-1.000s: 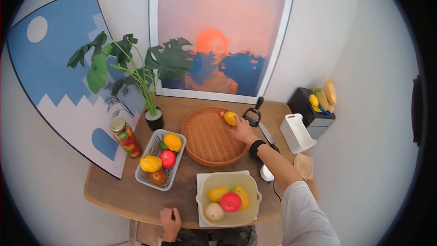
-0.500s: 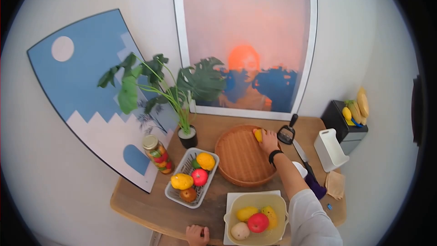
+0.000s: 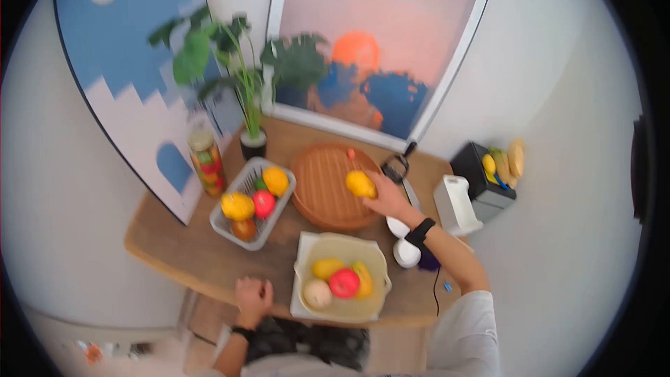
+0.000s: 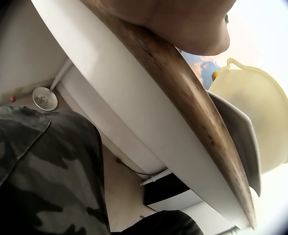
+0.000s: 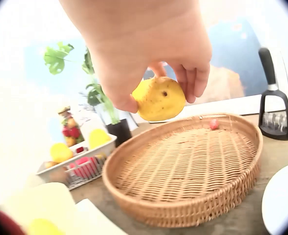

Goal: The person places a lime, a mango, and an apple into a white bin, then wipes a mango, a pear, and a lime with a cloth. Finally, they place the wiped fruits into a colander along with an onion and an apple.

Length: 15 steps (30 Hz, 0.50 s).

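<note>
My right hand holds a yellow fruit above the round wicker tray; thumb and fingers pinch it from both sides. A dark spot marks its skin. Inside the tray, near the far rim, lies a small red piece. My left hand rests at the table's front edge, loosely curled, and only part of it shows in the left wrist view. Nearest to it is a cream basin containing a red fruit, yellow fruits and a pale round one.
Left of the tray stands a grey basket of fruit, with a glass jar and a potted plant behind. To the right are a black-handled kitchen tool, a knife, white bowls and a white container.
My right hand has lifted the yellow fruit from the far right side of the tray and drawn it nearer. The left hand stays at the table edge while the head view shifts.
</note>
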{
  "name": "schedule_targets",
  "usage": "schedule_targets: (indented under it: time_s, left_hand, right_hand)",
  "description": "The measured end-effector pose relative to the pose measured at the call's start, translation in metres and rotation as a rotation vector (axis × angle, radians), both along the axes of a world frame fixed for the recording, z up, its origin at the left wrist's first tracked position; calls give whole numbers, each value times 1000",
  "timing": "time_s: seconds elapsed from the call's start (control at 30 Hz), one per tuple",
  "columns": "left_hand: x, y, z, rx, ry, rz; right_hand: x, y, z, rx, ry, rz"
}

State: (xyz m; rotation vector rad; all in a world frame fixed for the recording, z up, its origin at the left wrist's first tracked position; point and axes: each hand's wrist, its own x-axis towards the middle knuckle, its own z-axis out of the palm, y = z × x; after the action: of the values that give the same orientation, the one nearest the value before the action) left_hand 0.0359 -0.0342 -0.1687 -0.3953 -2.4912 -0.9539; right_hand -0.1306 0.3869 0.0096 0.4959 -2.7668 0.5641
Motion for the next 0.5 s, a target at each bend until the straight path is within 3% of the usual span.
schedule_targets:
  time_s: [0.1,0.2,0.33,0.5]
  left_hand:
    - [0,1,1,29,-4,-18]
    - [-1,0,3,49,11,-18]
    - [-1,2,2,57,51,-27]
    - [-2,2,3,49,71,-28]
  right_hand:
    - [92,-27,53,5,-70,81]
    - [170,-44,76,-31,-208,165]
    - [238,-61,67,79,-257,307]
    - [266,-66,28,281,-299,380]
